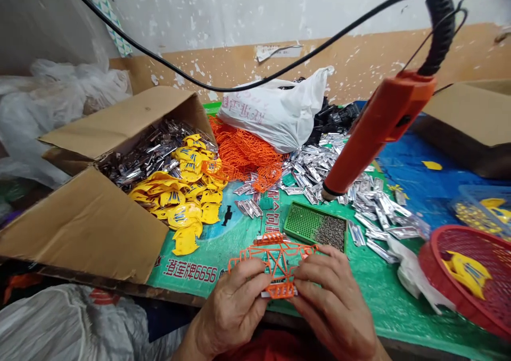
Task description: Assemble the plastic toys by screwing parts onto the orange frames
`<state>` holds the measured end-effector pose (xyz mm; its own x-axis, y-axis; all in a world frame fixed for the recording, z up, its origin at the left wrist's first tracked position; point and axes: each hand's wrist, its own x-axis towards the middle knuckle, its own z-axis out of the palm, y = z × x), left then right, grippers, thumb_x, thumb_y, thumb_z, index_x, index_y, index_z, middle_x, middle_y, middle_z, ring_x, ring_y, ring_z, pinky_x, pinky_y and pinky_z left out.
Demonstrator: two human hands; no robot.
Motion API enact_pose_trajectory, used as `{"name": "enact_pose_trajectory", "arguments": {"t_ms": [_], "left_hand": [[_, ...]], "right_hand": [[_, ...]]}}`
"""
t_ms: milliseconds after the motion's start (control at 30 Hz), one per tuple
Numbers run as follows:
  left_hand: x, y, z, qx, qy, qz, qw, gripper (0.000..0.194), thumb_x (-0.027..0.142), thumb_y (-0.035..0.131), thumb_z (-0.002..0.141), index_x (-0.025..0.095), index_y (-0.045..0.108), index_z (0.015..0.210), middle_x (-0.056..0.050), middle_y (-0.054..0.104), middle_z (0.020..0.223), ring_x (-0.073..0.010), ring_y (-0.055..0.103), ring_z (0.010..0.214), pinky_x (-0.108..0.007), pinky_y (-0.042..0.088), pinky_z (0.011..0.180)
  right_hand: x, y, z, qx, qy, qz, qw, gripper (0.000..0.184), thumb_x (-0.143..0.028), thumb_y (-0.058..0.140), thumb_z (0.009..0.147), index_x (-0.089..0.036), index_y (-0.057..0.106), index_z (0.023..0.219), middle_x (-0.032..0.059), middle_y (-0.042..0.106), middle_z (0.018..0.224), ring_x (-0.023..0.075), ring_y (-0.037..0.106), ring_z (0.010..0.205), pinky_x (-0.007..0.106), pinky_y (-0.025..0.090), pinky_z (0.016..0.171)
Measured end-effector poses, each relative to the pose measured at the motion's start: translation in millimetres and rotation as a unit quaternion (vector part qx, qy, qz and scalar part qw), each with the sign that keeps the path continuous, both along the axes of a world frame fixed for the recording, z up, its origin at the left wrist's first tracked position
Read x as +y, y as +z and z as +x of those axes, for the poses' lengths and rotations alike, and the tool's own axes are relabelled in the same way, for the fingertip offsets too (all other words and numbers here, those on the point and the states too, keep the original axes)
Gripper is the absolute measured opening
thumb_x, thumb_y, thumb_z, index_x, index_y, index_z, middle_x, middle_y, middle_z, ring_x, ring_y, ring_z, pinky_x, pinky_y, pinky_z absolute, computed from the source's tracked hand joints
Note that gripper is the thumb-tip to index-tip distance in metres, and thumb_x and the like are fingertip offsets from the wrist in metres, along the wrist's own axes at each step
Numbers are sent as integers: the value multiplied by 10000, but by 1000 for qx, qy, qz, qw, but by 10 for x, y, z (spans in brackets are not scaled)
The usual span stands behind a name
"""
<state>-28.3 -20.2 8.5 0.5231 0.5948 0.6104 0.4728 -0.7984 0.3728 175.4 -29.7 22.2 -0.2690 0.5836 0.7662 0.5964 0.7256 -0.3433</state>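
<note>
Between both hands, near the table's front edge, is an orange plastic lattice frame (275,262), like a toy vehicle's roll cage, with silvery pieces along its sides. My left hand (237,302) pinches its left end between thumb and fingers. The fingers of my right hand (333,297) are closed on its right end. Just beyond the frame lies a green tray (301,223) with many small dark screws gathered at its right side. An orange electric screwdriver (375,132) hangs above the table, to the right, touched by neither hand.
At left, a cardboard box (91,212) spills silvery parts and yellow pieces (183,214). Orange frames (243,153) lie beside a white bag (275,111). Silvery strips (379,212) cover the right side. A red basket (435,265) holds yellow pieces. A black cable (223,89) crosses overhead.
</note>
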Motion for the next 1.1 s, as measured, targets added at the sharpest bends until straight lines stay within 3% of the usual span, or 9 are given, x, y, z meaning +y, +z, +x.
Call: {"name": "enact_pose_trajectory", "arguments": {"t_ms": [300, 500, 733, 1100], "left_hand": [[9, -31, -9, 1, -1, 10, 1000, 291, 75, 461, 848, 155, 549, 1114, -114, 631, 1019, -172, 632, 941, -250, 556, 792], [21, 15, 43, 20, 5, 3, 1000, 271, 82, 459, 852, 158, 555, 1095, -106, 664, 984, -177, 652, 945, -255, 557, 791], [-12, -30, 136, -58, 11, -8, 998, 276, 76, 520, 849, 165, 477, 1107, -127, 664, 1041, -171, 645, 993, -272, 557, 837], [-58, -23, 123, -37, 9, -15, 999, 255, 50, 469, 840, 207, 530, 1032, -86, 663, 1027, -156, 660, 898, -259, 567, 762]], "right_hand": [[-25, -35, 4, 11, -6, -34, 999, 62, -167, 594, 859, -205, 610, 906, 7, 703, 811, 157, 606, 808, 433, 403, 930], [7, -41, 42, 7, 23, -61, 998, 159, -123, 562, 856, -183, 625, 989, 44, 699, 833, 179, 602, 803, 398, 452, 800], [32, -124, 81, 39, 37, -49, 997, 147, -105, 572, 849, -168, 629, 968, 57, 700, 823, 170, 616, 779, 330, 520, 687], [-59, -262, 104, 4, -9, -29, 1000, 191, -109, 574, 834, -186, 651, 990, 69, 712, 831, 189, 644, 784, 335, 543, 690]]}}
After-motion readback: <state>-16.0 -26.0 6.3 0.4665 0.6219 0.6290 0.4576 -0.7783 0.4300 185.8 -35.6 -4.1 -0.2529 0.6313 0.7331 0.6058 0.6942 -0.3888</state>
